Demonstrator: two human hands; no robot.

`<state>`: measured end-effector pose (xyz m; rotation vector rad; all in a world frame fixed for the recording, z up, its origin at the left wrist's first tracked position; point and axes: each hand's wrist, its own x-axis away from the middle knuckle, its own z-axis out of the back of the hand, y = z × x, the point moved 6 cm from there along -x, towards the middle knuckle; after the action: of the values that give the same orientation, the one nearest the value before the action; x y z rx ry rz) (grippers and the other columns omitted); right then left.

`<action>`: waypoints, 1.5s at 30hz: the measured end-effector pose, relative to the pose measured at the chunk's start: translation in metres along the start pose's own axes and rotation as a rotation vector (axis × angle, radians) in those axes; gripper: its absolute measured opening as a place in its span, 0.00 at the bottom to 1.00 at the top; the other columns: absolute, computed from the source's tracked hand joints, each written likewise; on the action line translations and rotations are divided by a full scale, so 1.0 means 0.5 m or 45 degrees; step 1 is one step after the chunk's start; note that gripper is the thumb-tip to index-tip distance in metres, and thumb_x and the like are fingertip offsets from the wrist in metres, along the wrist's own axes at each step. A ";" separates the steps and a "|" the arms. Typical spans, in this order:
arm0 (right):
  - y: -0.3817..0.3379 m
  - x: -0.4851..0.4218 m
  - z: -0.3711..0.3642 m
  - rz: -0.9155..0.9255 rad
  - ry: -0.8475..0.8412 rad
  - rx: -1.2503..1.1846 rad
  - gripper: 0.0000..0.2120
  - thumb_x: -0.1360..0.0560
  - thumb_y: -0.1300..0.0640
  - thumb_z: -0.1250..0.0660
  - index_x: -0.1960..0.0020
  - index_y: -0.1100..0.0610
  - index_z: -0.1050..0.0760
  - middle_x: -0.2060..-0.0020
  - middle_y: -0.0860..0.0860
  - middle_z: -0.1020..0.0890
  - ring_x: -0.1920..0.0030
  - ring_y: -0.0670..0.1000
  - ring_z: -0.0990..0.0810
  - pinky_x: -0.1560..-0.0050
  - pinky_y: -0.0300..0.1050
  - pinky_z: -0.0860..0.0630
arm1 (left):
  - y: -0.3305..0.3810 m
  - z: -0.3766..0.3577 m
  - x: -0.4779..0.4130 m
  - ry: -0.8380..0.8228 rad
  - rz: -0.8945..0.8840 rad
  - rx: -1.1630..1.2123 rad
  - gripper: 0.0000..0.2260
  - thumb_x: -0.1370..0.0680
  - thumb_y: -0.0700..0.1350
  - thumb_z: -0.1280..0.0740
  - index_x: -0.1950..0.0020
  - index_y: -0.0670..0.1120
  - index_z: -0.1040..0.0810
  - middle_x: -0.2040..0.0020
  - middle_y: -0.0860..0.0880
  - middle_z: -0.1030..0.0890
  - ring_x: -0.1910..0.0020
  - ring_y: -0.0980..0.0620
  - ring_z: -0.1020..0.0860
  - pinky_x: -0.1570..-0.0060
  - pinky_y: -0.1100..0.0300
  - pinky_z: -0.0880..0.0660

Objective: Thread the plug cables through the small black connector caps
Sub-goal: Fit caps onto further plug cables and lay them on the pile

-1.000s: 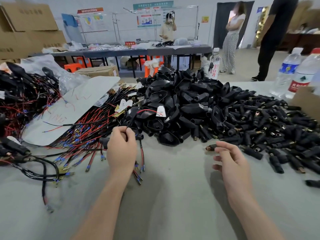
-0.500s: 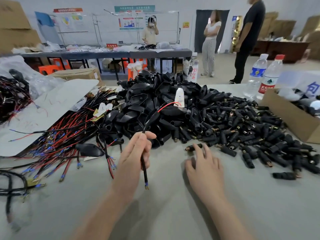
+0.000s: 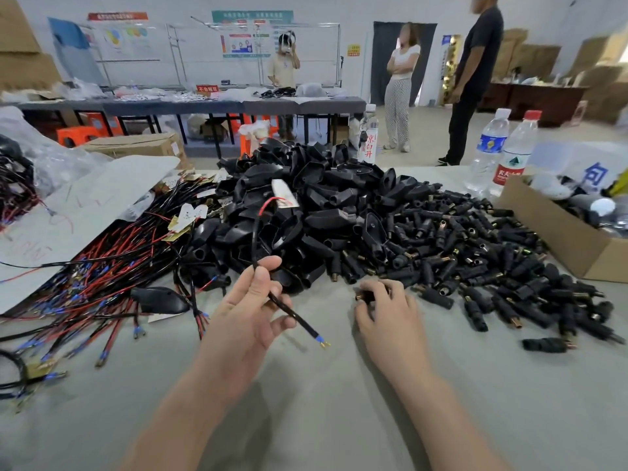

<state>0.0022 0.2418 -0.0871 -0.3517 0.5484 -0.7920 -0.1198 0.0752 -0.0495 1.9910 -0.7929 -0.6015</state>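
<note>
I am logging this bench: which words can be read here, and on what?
"白开", red, under a character I cannot read: tall clear bottle at the far edge.
"句", blue: white pack in the cardboard box.
Wall posters, red table sign, water bottle labels: too blurred.

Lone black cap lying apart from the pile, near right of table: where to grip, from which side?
Pinch the lone cap across the middle of its black body, coming straight down from above. It lies flat on its side, lengthwise left to right, brass tip at its right end, with bare table on its near and far sides, so fingers should fit there.
</note>
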 end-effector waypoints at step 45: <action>0.004 0.063 0.029 -0.587 -0.176 -1.708 0.27 0.26 0.72 0.45 0.43 0.46 0.19 0.56 0.54 0.18 0.66 0.52 0.22 0.66 0.45 0.23 | -0.001 0.022 -0.001 0.204 -0.094 0.188 0.08 0.27 0.49 0.31 0.50 0.52 0.15 0.64 0.54 0.24 0.67 0.57 0.23 0.70 0.64 0.26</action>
<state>0.0299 0.2212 -0.0867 -1.8030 0.8272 -0.7256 -0.1274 0.0697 -0.0556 2.1810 -0.6855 -0.4294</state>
